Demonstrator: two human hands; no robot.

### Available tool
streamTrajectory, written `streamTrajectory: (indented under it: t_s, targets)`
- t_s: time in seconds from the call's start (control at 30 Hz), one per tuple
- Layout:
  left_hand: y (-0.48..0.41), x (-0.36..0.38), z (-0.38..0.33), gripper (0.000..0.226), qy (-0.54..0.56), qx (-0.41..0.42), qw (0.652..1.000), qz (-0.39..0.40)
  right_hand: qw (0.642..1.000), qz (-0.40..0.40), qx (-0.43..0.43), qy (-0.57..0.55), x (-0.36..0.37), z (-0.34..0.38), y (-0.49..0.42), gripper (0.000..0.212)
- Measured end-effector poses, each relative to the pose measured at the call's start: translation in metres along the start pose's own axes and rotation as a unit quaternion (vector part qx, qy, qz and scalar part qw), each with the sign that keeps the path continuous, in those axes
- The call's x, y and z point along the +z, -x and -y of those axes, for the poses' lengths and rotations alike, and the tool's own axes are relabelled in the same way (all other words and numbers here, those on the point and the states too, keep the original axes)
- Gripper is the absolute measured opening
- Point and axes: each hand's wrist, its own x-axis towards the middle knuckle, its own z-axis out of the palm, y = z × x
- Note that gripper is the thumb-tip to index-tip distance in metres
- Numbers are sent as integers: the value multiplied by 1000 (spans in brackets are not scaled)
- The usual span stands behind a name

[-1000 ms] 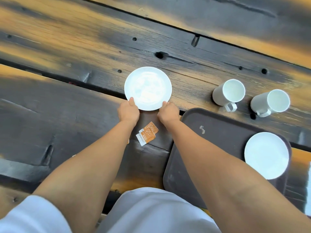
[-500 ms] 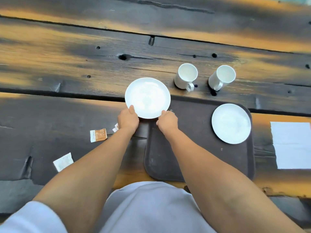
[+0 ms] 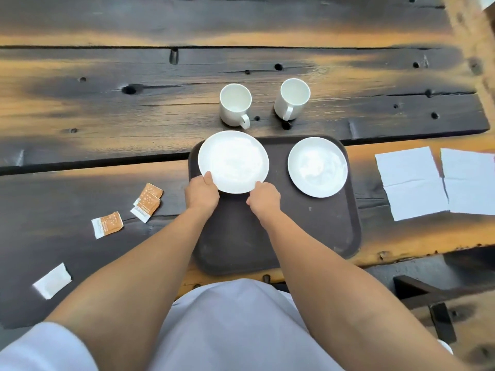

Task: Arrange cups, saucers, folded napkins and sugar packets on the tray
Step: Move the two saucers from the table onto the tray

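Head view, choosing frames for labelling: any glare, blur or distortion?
Head view: the held saucer and right saucer glare almost featureless; the wide lens bows the table at right; print on the sugar packets is soft; left hand and right hand look sharp.

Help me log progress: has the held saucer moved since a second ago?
Yes. The saucer went right: it was left of the tray, over the table; now it is over the tray's far-left corner.
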Motion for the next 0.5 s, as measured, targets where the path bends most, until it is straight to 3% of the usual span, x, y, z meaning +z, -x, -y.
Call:
streamTrajectory:
  t_s: [0.17,0.23,0.37,0.5]
  targets:
    - [4,15,-5,63,-20,-10,1000,6,998,11,17,63,-7,-12,1,15]
    - [5,18,-8,61,-25,-14,1000,4,994,20,2,109,-9,-16,0,33]
    - [7,22,-13,58,-43,-16,999,-2,986,48,-24,159,-9,-22,-4,22]
    - [8,28,-18,55,-42,-19,999,-3,988,44,-22,150,-9,-29,-11,40]
